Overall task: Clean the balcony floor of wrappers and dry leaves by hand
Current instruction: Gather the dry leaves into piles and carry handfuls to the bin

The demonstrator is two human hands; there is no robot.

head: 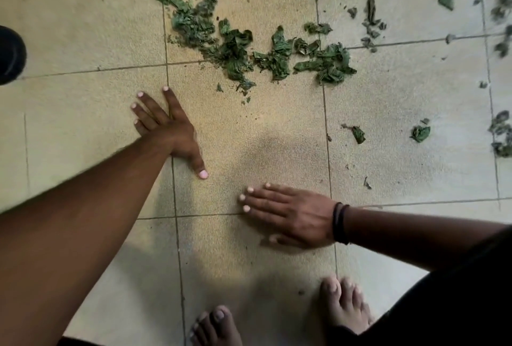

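Beige tile makes up the balcony floor (83,27), and most of the job looks undone: a long drift of green dry leaves (235,49) lies across the far tiles, well apart from both hands, with loose scraps (420,133) scattered off to the right. No wrappers are visible. The left hand (169,129) lies flat on the tile, fingers spread, holding nothing; the right hand (293,217) also rests flat and empty, nearer the bare feet (345,304).
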